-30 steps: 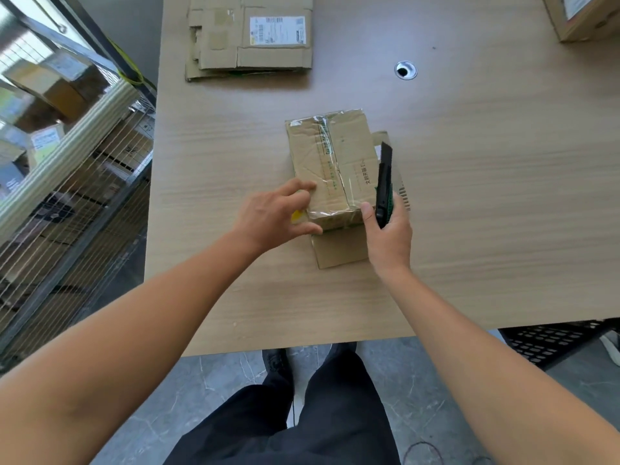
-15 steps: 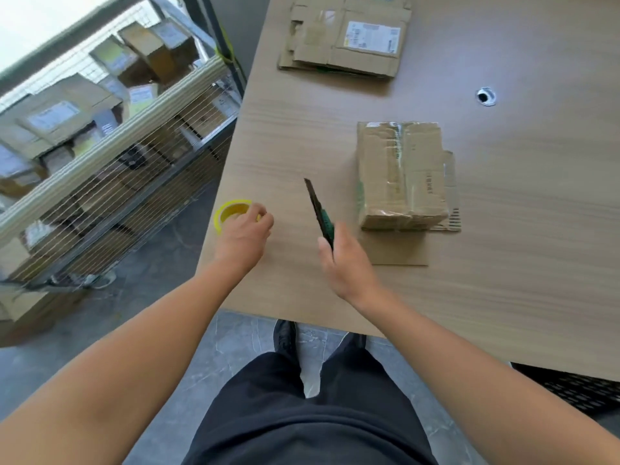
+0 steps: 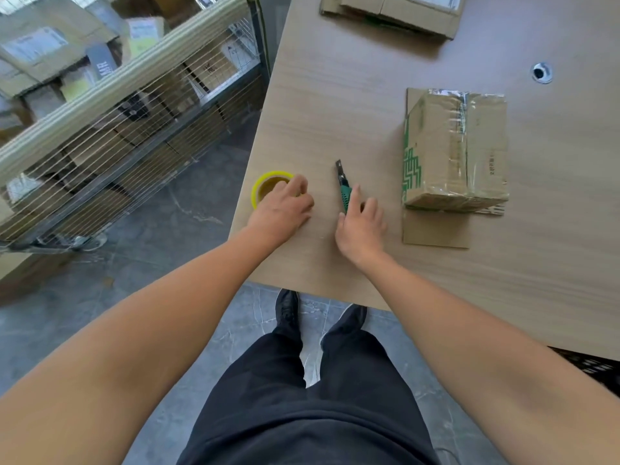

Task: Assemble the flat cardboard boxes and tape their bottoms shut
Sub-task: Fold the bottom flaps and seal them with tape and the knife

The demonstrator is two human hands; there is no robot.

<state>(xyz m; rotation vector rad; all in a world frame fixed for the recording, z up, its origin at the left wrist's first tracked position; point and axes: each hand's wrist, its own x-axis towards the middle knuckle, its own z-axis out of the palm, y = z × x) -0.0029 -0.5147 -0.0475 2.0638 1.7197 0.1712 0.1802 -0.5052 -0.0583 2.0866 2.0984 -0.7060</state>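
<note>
One box (image 3: 456, 149) stands taped on the table (image 3: 335, 95) to our right, and flat boxes (image 3: 396, 15) wait at the far edge. Our left hand (image 3: 283, 209) curls over the tape roll (image 3: 265, 182). Our right hand (image 3: 362, 223) lies on the cutter (image 3: 343, 186), fingers loosely straight; we cannot tell whether it grips.

We saw the taped brown box (image 3: 456, 149) lying closed near the tabletop's near edge, flat boxes (image 3: 392, 11) stacked at its far edge, and the yellow tape roll (image 3: 260, 186) at its left edge, with the green knife (image 3: 344, 196) beside it.
</note>
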